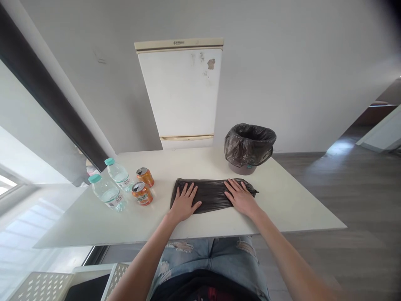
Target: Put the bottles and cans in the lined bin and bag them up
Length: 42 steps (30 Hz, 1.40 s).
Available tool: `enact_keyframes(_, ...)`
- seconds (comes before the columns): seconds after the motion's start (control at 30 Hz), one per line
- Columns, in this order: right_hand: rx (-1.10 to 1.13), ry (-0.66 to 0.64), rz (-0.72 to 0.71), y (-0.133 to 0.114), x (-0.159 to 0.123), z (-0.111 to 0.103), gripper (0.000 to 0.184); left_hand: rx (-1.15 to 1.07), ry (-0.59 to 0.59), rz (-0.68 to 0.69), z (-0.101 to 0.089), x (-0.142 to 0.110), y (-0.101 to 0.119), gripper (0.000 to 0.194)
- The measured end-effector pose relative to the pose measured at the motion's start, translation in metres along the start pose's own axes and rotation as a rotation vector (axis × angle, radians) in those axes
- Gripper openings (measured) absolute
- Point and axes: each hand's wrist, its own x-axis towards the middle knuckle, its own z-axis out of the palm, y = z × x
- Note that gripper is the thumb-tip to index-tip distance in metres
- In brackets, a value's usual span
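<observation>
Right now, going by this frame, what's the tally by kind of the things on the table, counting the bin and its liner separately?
Clear bottles: 2
Orange cans: 2
Bin: 1
Dark bags: 2, one flattened, one lining the bin
Total: 7

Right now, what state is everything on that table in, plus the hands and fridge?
Black bag: flattened, lying on the table
Left hand: open, palm down on the bag
Right hand: open, palm down on the bag
Bin: upright, lined
Bin liner: mouth open, folded over the rim
Nearer bottle: upright, capped
Farther bottle: upright, capped
Both cans: upright, apparently opened
Fridge: upper door shut
</observation>
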Motion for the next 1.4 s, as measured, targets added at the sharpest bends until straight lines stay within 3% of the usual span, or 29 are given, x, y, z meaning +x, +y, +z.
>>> enact_keyframes(0.4,0.013,-0.003,0.249,0.029,-0.005,0.000,0.066,-0.011,0.064,-0.044,-0.001,-0.020,-0.034,0.073)
enact_keyframes(0.6,0.020,0.011,0.252,0.033,-0.004,0.005,0.066,-0.030,0.091,-0.053,-0.012,-0.015,-0.034,0.075)
enact_keyframes(0.73,0.019,0.010,0.251,0.032,-0.005,0.005,0.066,-0.034,0.132,-0.047,-0.020,-0.005,-0.048,0.072)
enact_keyframes(0.9,0.033,0.024,0.254,0.031,-0.005,0.006,0.064,-0.038,0.029,-0.086,-0.010,0.003,-0.070,0.076)
enact_keyframes(1.03,0.118,0.092,0.271,0.033,-0.004,-0.002,0.066,-0.043,0.035,-0.096,-0.001,0.002,-0.076,0.076)
enact_keyframes(1.13,0.185,0.285,0.447,0.041,-0.007,-0.013,0.068,-0.057,0.064,-0.093,0.000,0.000,-0.076,0.073)
enact_keyframes(1.2,0.196,0.330,0.620,0.049,-0.011,-0.019,0.067,-0.068,0.084,-0.097,0.000,0.000,-0.076,0.072)
enact_keyframes(1.3,0.253,0.183,0.768,0.058,-0.016,-0.019,0.067,-0.085,0.087,-0.100,0.000,0.000,-0.076,0.072)
enact_keyframes(1.4,0.346,0.107,0.774,0.060,-0.016,-0.016,0.052,-0.096,0.079,-0.110,0.000,-0.001,-0.076,0.072)
